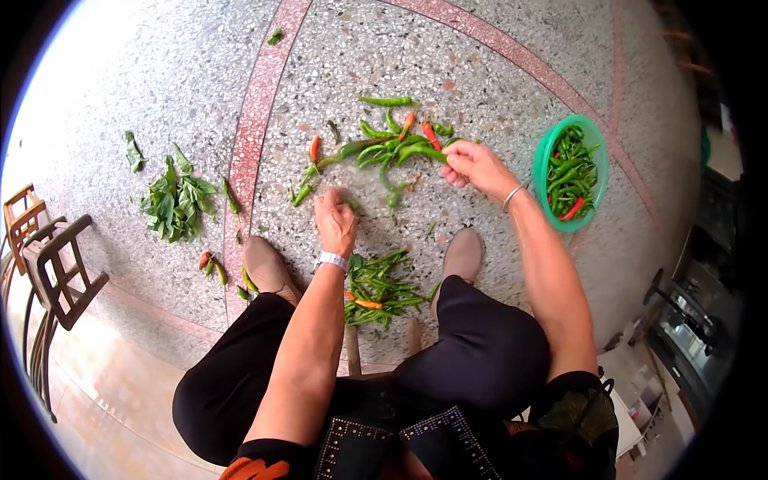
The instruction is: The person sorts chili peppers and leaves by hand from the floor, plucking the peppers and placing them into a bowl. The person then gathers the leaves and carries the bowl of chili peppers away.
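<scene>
A loose pile of chili peppers (pixel 376 152), mostly green with a few red, lies on the speckled floor in front of me. My right hand (pixel 480 170) is at the pile's right side, its fingers pinched on the end of a green chili pepper (pixel 422 150). My left hand (pixel 334 224) hovers just below the pile's left part, its fingers curled downward and smeared by motion; whether they hold anything is hidden. Between my feet lies a heap of green stems (pixel 382 290) with an orange chili pepper (pixel 368 304) on it.
To the right stands a green plastic basket (pixel 540 180) with many chili peppers inside. A pile of green leaves (pixel 178 200) lies left, with several stray peppers (pixel 214 267) below it. Wooden stools (pixel 60 268) stand at the far left. My shoes (pixel 462 254) flank the stems.
</scene>
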`<state>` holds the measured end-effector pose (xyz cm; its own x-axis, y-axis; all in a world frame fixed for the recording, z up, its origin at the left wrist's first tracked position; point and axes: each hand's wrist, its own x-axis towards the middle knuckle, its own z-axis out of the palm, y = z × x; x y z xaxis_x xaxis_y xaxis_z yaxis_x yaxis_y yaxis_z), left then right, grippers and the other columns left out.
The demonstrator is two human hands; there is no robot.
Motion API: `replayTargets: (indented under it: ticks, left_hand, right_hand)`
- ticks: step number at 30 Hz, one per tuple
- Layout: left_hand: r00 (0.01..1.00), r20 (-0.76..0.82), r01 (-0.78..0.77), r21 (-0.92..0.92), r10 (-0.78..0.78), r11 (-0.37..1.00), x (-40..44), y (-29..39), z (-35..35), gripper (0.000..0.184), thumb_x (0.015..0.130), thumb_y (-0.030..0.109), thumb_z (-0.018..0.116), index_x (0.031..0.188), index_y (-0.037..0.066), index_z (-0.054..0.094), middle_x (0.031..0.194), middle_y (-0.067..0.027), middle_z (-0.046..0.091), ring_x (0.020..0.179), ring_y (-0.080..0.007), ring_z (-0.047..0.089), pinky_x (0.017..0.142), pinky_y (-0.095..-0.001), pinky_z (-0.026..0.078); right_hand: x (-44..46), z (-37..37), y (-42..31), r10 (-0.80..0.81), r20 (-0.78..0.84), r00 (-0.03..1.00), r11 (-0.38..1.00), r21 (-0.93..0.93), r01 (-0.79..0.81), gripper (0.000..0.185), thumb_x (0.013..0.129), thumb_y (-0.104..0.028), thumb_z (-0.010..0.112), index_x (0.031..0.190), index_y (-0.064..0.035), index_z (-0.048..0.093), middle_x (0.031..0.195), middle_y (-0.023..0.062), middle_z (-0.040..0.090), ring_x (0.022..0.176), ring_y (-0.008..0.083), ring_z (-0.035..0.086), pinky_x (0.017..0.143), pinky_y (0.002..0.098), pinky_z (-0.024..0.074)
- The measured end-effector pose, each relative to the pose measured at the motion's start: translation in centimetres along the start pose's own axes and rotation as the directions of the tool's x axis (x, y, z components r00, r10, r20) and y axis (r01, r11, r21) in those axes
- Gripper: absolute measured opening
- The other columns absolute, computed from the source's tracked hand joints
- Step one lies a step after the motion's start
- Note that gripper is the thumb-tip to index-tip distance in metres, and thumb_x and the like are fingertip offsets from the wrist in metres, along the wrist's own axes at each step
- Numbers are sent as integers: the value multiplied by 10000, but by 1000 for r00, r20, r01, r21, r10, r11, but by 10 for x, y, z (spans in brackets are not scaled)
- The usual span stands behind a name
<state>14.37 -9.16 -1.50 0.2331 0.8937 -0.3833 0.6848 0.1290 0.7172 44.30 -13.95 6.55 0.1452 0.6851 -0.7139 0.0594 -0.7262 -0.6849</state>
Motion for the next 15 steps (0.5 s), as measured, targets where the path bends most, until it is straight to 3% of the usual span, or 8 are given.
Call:
replayTargets:
  ticks: [3, 4, 7, 10, 13, 15]
  left_hand:
    - [996, -39, -77, 68, 80, 995, -3, 7, -1, 295, 798, -17, 466, 1058, 55, 583, 895, -182, 528, 839, -347, 545, 759, -448, 455]
    - [991, -60, -117, 63, 120, 991, -5, 9, 0, 281, 787, -44, 447, 1029, 39, 563, 878, -195, 489, 807, -360, 522, 728, -445, 434]
    - [991, -75, -107, 89, 113, 990, -6, 11, 3, 273, 774, -44, 468, 1010, 42, 575, 880, -197, 497, 819, -382, 522, 747, -460, 430]
    - [976, -66, -194, 169, 207, 966, -2, 8, 1, 248, 767, -30, 502, 985, 50, 589, 888, -195, 512, 841, -398, 527, 755, -471, 427]
    - [988, -24, -149, 135, 154, 979, -1, 4, -6, 214, 758, 1, 567, 962, 56, 598, 889, -184, 526, 854, -388, 534, 758, -469, 428]
    - [987, -51, -139, 211, 153, 967, -1, 4, -13, 200, 761, 13, 596, 957, 49, 593, 894, -183, 530, 860, -382, 535, 758, -470, 427]
  right_hand:
    - [12, 9, -11, -105, -115, 988, 994, 29, 109, 175, 920, -145, 573, 1055, -35, 583, 849, 36, 616, 728, 116, 582, 642, 275, 493]
    - [25, 12, -6, -203, -145, 968, 960, -224, 168, 188, 872, -126, 596, 1030, -28, 568, 884, 76, 595, 821, 187, 597, 732, 340, 501]
    - [48, 38, -6, -444, -109, 889, 786, -525, 328, 239, 817, -114, 609, 1038, -32, 570, 980, 136, 587, 934, 275, 586, 819, 397, 478]
    - [64, 58, -8, -514, -44, 857, 636, -689, 346, 242, 812, -82, 576, 1052, -50, 577, 1076, 168, 565, 1013, 327, 562, 857, 429, 457]
    - [68, 69, -5, -497, -35, 867, 427, -880, 209, 239, 824, -71, 551, 1061, -72, 580, 1103, 164, 560, 1055, 334, 551, 864, 450, 445]
    - [67, 73, 3, -506, -70, 860, 404, -900, 164, 213, 837, -77, 540, 1047, -83, 579, 1117, 161, 553, 1066, 324, 542, 865, 465, 434]
